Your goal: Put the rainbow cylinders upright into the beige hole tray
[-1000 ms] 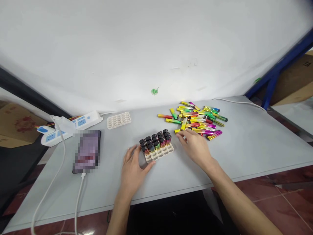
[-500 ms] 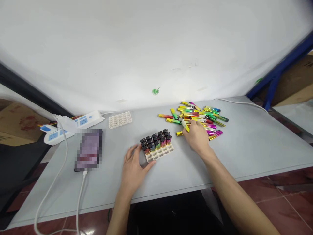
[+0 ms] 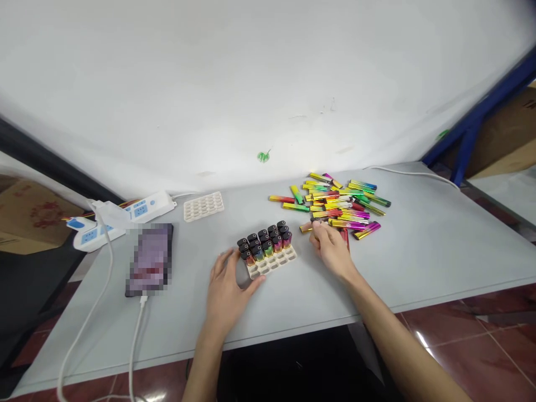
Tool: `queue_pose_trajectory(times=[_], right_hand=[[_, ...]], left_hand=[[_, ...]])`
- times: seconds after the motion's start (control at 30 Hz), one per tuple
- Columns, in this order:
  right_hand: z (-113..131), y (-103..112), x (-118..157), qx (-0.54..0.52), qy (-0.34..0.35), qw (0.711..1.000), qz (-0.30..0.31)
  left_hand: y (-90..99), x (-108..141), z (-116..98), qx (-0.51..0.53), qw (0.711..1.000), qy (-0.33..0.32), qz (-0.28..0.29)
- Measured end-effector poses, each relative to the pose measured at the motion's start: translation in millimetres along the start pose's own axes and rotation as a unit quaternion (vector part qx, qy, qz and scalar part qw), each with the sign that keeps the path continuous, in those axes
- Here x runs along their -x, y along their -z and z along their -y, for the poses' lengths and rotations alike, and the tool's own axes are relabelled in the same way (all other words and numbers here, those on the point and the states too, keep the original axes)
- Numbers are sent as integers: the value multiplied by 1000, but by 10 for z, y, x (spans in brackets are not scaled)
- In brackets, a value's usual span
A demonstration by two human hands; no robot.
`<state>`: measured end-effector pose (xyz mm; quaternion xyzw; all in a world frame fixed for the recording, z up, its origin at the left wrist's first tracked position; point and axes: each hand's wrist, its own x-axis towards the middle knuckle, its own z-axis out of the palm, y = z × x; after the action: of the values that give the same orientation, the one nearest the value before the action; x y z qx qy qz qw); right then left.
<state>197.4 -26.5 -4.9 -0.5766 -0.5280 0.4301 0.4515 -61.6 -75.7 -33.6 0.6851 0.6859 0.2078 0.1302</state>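
A pale slotted tray (image 3: 274, 263) lies on the table, with several black-capped metallic lighters (image 3: 268, 248) standing upright in its back rows; the front slots are bare. My left hand (image 3: 226, 293) steadies it, fingers along the left side and thumb at the front edge. At the near edge of a loose pile of shiny multicoloured lighters (image 3: 330, 195), my right hand (image 3: 330, 248) is closed on a lighter (image 3: 315, 220). Its dark end shows at the fingertips and the rest is mostly hidden. A red lighter (image 3: 345, 237) shows beside that hand.
Another slotted tray (image 3: 204, 206) lies at the back left. Left of it are a white power strip (image 3: 142, 207) and a phone (image 3: 149, 259) with a charging cable (image 3: 133, 346). The wall (image 3: 234, 84) bounds the table's back, and a thin cable (image 3: 414, 173) runs along the right rear.
My right hand has drawn slightly back and down toward the pile's near edge; the whitish-yellow lighter at its fingertips no longer shows there. My left hand stays on the tray.
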Motion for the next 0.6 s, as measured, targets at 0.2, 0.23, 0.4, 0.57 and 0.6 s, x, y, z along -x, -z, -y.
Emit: queue_pose_trajectory(times=[0.2, 0.23, 0.4, 0.57, 0.6], right_hand=[[-14, -81, 15, -133, -44, 990, 26], [-10, -86, 15, -142, -36, 989, 30], [18, -111, 31, -182, -40, 981, 54], [-9, -102, 37, -232, -95, 965, 78], [-21, -99, 33, -225, -107, 965, 78]], left_hand=[[-5, 14, 11, -2, 1000, -6, -6], [-4, 16, 12, -2, 1000, -6, -6], [-11, 13, 14, -3, 1000, -6, -8], [-14, 7, 2, -1, 1000, -3, -9], [-11, 7, -2, 0, 1000, -4, -8]])
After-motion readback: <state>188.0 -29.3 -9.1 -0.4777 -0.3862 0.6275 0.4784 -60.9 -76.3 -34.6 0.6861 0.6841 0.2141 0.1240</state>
